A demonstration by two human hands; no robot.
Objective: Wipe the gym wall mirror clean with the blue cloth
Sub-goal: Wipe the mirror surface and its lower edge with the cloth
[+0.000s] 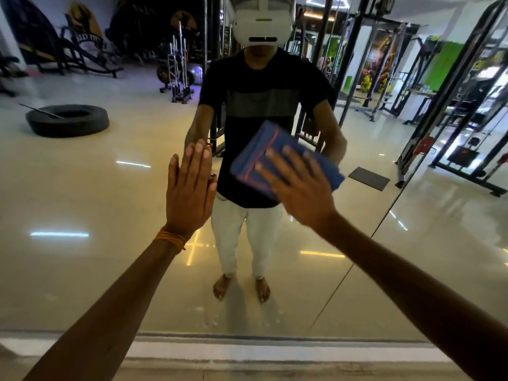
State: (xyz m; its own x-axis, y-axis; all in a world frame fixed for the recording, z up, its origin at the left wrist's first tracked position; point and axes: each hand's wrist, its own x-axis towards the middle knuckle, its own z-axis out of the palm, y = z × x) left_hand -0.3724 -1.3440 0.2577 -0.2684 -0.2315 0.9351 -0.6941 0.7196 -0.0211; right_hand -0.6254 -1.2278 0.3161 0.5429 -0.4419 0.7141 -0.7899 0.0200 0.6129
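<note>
The wall mirror [96, 204] fills the view and reflects me and the gym behind. A folded blue cloth [258, 152] with red stitching lies flat against the glass at centre right. My right hand [299, 185] presses on the cloth with its fingers spread and straight. My left hand [189, 188], with an orange thread round the wrist, rests flat on the glass to the left of the cloth, fingers together and pointing up. The cloth looks slightly blurred.
The mirror's bottom edge [247, 338] meets a pale ledge [220, 353] low in the view. A vertical seam [384, 215] to another mirror panel runs at the right. Reflected are a tyre [67, 120], weight racks and machines.
</note>
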